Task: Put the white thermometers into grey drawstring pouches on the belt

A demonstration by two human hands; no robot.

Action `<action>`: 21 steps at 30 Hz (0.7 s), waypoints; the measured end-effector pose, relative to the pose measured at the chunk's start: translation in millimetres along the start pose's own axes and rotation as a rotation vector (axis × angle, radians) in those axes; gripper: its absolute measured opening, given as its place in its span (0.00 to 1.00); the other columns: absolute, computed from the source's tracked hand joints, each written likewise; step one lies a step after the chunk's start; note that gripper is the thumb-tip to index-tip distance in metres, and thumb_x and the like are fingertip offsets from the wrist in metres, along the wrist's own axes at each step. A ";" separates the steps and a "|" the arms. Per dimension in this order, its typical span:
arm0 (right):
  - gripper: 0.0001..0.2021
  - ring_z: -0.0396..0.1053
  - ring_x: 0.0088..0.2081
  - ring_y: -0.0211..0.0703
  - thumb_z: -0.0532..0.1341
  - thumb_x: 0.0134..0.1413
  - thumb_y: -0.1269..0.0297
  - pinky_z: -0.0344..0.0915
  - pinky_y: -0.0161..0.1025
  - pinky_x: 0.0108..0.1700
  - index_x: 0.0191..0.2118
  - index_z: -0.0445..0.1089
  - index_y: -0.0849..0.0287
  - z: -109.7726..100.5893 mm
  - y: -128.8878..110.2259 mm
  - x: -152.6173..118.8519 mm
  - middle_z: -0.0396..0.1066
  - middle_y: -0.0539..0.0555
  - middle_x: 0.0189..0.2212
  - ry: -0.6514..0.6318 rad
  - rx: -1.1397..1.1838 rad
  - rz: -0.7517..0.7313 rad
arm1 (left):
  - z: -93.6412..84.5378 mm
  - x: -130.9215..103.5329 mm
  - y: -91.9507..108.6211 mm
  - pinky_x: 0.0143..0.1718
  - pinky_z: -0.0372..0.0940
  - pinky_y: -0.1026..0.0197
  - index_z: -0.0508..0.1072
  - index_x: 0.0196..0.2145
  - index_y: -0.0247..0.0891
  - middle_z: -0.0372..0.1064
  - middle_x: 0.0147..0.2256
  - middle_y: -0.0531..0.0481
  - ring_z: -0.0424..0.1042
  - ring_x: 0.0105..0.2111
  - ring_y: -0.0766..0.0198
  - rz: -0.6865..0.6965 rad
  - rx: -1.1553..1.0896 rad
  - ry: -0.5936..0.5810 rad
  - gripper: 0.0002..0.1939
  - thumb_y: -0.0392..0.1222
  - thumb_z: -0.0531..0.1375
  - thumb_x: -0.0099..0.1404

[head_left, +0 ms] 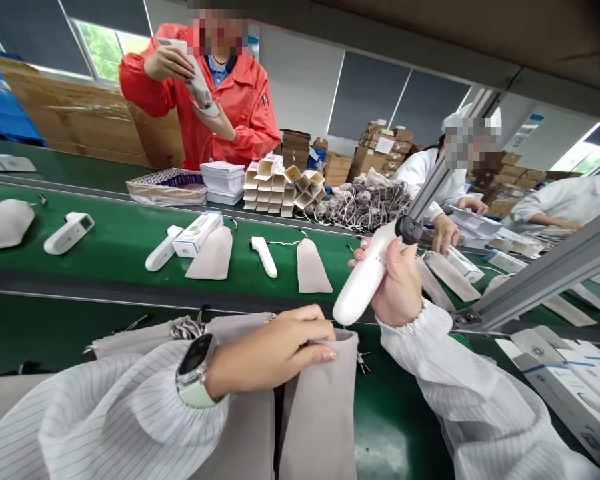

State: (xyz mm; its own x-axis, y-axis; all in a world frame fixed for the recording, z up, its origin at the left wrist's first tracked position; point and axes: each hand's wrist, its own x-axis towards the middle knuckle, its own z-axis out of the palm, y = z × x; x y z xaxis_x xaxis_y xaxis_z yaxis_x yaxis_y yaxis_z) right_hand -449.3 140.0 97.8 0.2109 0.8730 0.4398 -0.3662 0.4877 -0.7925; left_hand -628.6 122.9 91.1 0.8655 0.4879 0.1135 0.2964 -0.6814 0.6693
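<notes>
My right hand point(399, 283) grips a white handheld device point(361, 275) with a dark round head, tilted so that its rounded lower end points down to the left. Just below that end is the mouth of a grey fabric pouch point(325, 413). The fingers of my left hand point(285, 343), which wears a watch at the wrist, pinch the pouch's top edge. More grey pouches point(240, 437) lie under and beside my left forearm. The device's lower end is above the pouch's mouth, close to my left fingertips.
A green conveyor point(250, 287) carries white devices, pouches and small boxes point(198, 235). A metal post point(545, 267) slants at the right, beside flat white boxes point(570, 380). Across stands a person in a red jacket point(250, 100); people in white work at the right. A pile of pouches point(370, 200) lies beyond.
</notes>
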 end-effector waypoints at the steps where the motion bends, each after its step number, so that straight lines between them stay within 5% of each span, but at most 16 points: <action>1: 0.09 0.64 0.28 0.32 0.52 0.53 0.56 0.65 0.37 0.33 0.38 0.50 0.48 1.2 5.0 -3.1 0.61 0.45 0.29 -0.003 0.004 0.025 | 0.5 -0.2 0.5 0.37 0.54 0.68 0.63 0.28 0.38 0.57 0.32 0.55 0.60 0.33 0.69 -0.003 0.017 0.025 0.09 0.41 0.48 0.64; 5: 0.15 0.65 0.30 0.36 0.50 0.51 0.47 0.65 0.37 0.33 0.34 0.56 0.55 5.2 23.0 -20.1 0.62 0.49 0.28 -0.239 -0.120 0.307 | -2.0 0.6 -2.2 0.37 0.54 0.67 0.62 0.26 0.37 0.55 0.29 0.55 0.59 0.33 0.69 -0.028 0.056 0.319 0.11 0.41 0.48 0.64; 9: 0.23 0.56 0.17 0.31 0.41 0.52 0.44 0.56 0.31 0.17 0.28 0.59 0.59 8.4 24.2 -36.7 0.58 0.47 0.18 -0.561 -0.434 0.577 | -8.1 2.4 -8.5 0.37 0.55 0.67 0.63 0.28 0.38 0.55 0.33 0.53 0.60 0.34 0.68 -0.101 0.048 0.507 0.11 0.43 0.47 0.64; 11: 0.24 0.54 0.15 0.31 0.41 0.53 0.45 0.54 0.31 0.16 0.23 0.60 0.60 4.1 19.3 -35.9 0.56 0.47 0.15 -0.607 -0.633 0.477 | -10.9 -0.3 -7.6 0.36 0.56 0.65 0.63 0.30 0.39 0.56 0.33 0.52 0.61 0.33 0.66 -0.195 0.089 0.473 0.11 0.45 0.46 0.65; 13: 0.26 0.60 0.20 0.34 0.44 0.52 0.44 0.60 0.34 0.24 0.21 0.63 0.61 -9.1 13.6 -23.7 0.61 0.50 0.17 -0.574 -0.811 0.215 | -14.1 -7.1 -0.4 0.30 0.55 0.64 0.61 0.29 0.39 0.57 0.28 0.54 0.60 0.28 0.66 -0.317 0.121 0.346 0.14 0.47 0.44 0.65; 16: 0.26 0.65 0.25 0.40 0.47 0.49 0.43 0.61 0.37 0.29 0.23 0.69 0.60 -40.3 7.6 8.3 0.65 0.52 0.19 -0.265 -0.992 -0.135 | -18.6 -20.9 20.4 0.23 0.49 0.66 0.56 0.20 0.38 0.52 0.18 0.57 0.55 0.20 0.68 -0.377 0.061 0.110 0.20 0.50 0.41 0.65; 18: 0.27 0.63 0.20 0.38 0.45 0.50 0.43 0.59 0.37 0.25 0.25 0.70 0.60 -54.2 6.1 22.4 0.64 0.52 0.17 -0.142 -0.986 -0.152 | -19.1 -27.2 33.5 0.21 0.48 0.67 0.52 0.18 0.37 0.49 0.17 0.57 0.52 0.19 0.71 -0.339 -0.062 0.088 0.22 0.50 0.40 0.65; 19: 0.28 0.62 0.20 0.37 0.44 0.50 0.42 0.59 0.37 0.24 0.28 0.70 0.61 -55.4 6.3 23.0 0.65 0.52 0.18 -0.211 -0.941 -0.101 | -18.2 -28.5 37.6 0.20 0.48 0.68 0.53 0.18 0.37 0.48 0.17 0.58 0.51 0.18 0.71 -0.325 -0.130 0.134 0.21 0.50 0.40 0.65; 21: 0.28 0.65 0.24 0.38 0.48 0.47 0.41 0.61 0.37 0.28 0.39 0.69 0.60 -45.3 9.1 11.1 0.68 0.52 0.25 -0.592 -0.820 0.040 | -14.3 -27.0 40.0 0.18 0.48 0.68 0.56 0.21 0.38 0.48 0.17 0.58 0.49 0.17 0.72 -0.291 -0.236 0.286 0.20 0.49 0.40 0.66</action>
State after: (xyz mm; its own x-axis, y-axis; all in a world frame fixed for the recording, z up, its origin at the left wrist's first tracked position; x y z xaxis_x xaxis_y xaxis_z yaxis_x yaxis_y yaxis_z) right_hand -409.3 153.9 76.3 -0.3525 0.8599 0.3692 0.4193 0.4978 -0.7592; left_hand -646.0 90.3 125.3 0.6045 0.7933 0.0720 0.3815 -0.3677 0.8481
